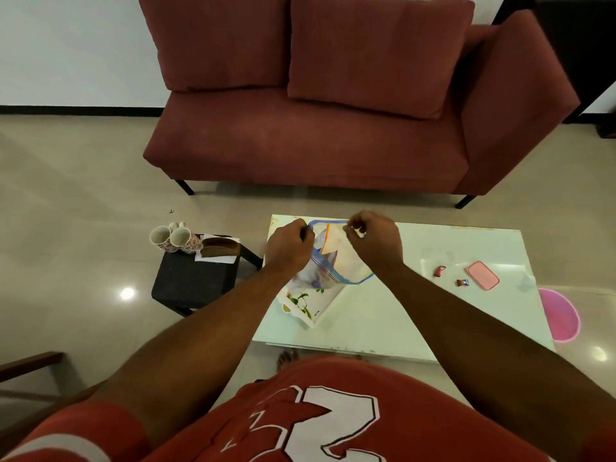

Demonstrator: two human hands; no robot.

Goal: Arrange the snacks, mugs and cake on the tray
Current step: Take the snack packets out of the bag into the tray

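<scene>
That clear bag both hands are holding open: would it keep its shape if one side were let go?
Probably not: the bag looks like thin film, sagging below the left hand and right hand that pinch its rim, so it would likely flop. It seems light, with few small things showing inside. The film may slip in a loose grip.

Red sofa (316, 145) (two cushions (376, 51)), black stool (193, 278)

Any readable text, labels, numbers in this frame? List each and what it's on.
"2" (likely; partly cropped): large white figure on the red shirt.
tray: small dark print by its near edge, too small to read.
red candy and dark candy: wrappers blurred, unreadable.
Nothing else legible.
</scene>
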